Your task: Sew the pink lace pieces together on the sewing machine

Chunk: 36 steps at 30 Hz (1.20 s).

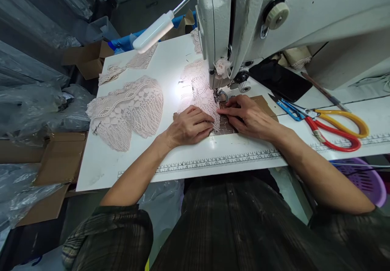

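Lace panel (201, 94) ran from 6 to 10 o'clock of the presser foot (216, 96). Left hand (192, 125) lay on it at 7, fingers together; right hand (248, 116) met its edge at 4, fingers slightly spread, couldn't tell if pinching. Good guiding needed light, even pressure, no stretch, fingertips clear.

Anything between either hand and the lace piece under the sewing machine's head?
Nothing visible. The left hand already rests on the lace piece, and the right hand has its index fingertip at the lace's right edge. The scissors lie farther right, outside that space.
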Each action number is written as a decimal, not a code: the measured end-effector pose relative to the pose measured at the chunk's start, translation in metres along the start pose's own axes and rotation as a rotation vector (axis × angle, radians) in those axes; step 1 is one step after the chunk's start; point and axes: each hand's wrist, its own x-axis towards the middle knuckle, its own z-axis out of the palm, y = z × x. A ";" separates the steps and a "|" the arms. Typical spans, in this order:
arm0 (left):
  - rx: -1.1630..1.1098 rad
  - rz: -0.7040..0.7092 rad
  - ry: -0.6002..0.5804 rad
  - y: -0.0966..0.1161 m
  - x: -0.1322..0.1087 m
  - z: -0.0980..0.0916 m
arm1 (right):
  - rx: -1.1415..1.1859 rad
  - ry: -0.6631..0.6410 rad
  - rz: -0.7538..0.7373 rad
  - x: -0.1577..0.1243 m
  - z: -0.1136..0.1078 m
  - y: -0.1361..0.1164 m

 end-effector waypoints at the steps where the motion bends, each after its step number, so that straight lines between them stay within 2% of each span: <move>1: -0.005 -0.005 -0.008 0.000 0.000 0.000 | -0.005 0.000 -0.006 0.000 0.000 0.000; 8: -0.021 0.017 -0.020 0.001 -0.002 0.002 | -0.038 -0.026 -0.031 0.001 0.001 0.000; 13: -0.050 -0.043 -0.055 0.003 0.000 0.000 | -0.067 -0.027 -0.065 0.000 0.000 0.002; 19: -0.221 -0.053 -0.160 -0.011 0.013 -0.006 | -0.134 -0.043 -0.057 0.001 0.000 -0.001; 24: -0.306 -0.100 -0.160 -0.015 0.013 -0.004 | -0.139 -0.042 -0.060 0.001 -0.002 -0.005; 29: -0.221 -0.123 -0.141 -0.011 0.008 -0.001 | -0.164 -0.037 -0.054 0.001 -0.003 -0.007; 36: -0.050 -0.163 -0.113 -0.005 0.007 0.005 | -0.265 -0.033 0.044 0.008 0.003 -0.009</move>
